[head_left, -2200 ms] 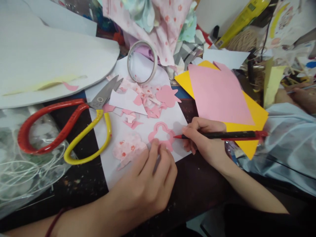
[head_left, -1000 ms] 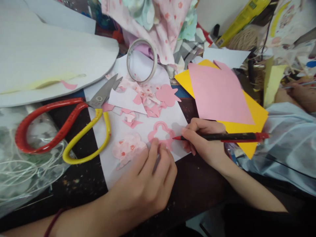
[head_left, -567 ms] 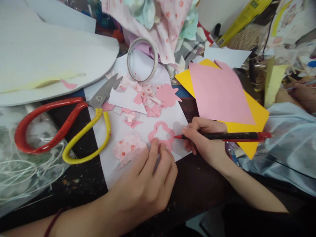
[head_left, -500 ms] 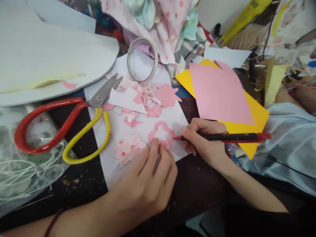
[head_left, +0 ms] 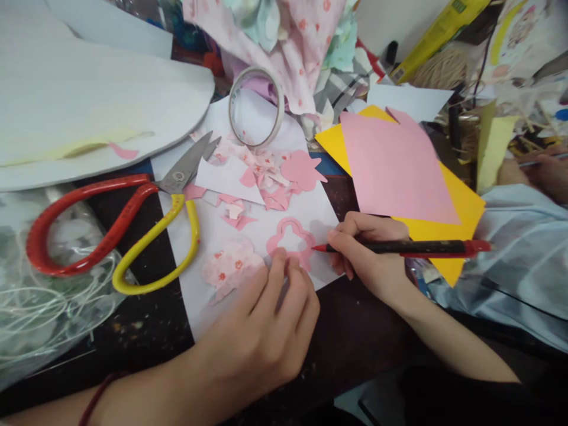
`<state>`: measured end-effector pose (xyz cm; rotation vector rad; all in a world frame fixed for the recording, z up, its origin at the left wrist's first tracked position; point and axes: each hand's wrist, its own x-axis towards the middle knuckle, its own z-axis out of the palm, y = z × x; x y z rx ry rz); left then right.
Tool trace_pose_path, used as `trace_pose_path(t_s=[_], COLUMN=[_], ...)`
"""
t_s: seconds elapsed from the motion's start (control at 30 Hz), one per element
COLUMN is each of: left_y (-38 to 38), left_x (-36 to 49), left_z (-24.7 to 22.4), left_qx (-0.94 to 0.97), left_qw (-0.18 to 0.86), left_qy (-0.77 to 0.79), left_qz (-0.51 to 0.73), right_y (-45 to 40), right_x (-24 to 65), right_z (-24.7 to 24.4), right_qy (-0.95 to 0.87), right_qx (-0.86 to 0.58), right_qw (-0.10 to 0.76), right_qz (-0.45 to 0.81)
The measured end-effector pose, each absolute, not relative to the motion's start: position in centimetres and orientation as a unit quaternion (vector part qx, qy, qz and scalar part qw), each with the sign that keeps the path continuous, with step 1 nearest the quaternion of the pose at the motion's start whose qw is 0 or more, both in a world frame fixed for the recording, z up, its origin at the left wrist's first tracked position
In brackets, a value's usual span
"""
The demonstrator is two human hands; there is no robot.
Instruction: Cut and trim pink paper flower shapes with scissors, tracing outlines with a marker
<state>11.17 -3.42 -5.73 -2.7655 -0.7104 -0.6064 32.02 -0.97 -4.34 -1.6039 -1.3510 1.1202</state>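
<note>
My right hand grips a black pen with a red tip and red end. The pen's tip meets the right edge of a pink flower-shaped paper cutout with an open middle. With bent fingers, my left hand presses the cutout's lower edge onto a white sheet. Just left of those fingers lies a flower-patterned cloth piece, its lower edge partly hidden by the hand. Scissors with one red and one yellow handle rest at the left, blades over the sheet's edge.
Pink paper scraps and a tape roll lie behind my hands. At the right, a pink sheet covers yellow paper. A white board and a plastic bag are at left. Another person's hand shows far right.
My hands, the pen and the cutout look the same as before. At the far right, the other person's hand has shifted slightly.
</note>
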Motion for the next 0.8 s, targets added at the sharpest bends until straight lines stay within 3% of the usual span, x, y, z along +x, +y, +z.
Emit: trace_pose_path(t_s=[0.8], left_y=[-3.34], left_x=[11.11], left_z=[-5.56], left_qx=[-0.942], left_qw=[0.111], left_qy=[-0.240], left_qz=[-0.206], right_y=[-1.08], right_x=[32.01], right_z=[-4.36], right_qy=[-0.537], right_qx=[-0.628], right_qw=[0.379], right_qz=[0.418])
